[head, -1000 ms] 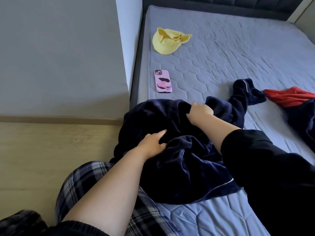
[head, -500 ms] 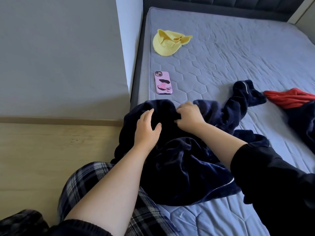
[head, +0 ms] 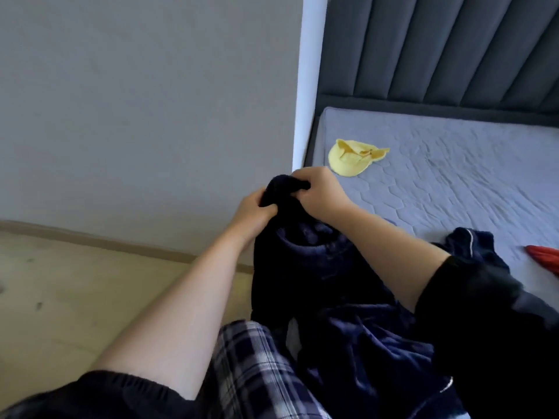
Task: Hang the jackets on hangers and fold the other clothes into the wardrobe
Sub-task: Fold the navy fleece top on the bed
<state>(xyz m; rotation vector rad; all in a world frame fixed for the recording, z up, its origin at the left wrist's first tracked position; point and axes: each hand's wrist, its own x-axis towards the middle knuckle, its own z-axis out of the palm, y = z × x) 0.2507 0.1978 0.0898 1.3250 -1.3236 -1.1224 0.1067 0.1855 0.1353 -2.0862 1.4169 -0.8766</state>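
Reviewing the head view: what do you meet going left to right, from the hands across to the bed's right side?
In order: left hand → right hand, both gripping the navy garment → yellow hat → red garment.

I cannot see the fingertips of the left hand (head: 254, 211) or the right hand (head: 320, 195); they are buried in the bunched top of the navy jacket (head: 332, 297); the jacket's lower part runs off the bottom edge, and its right side hides behind a black sleeve (head: 484, 328); right of the jacket, a red garment (head: 544, 258) is cut by the frame, its kind unclear to me; below-left of the jacket, plaid trousers (head: 257, 373) are cropped too.
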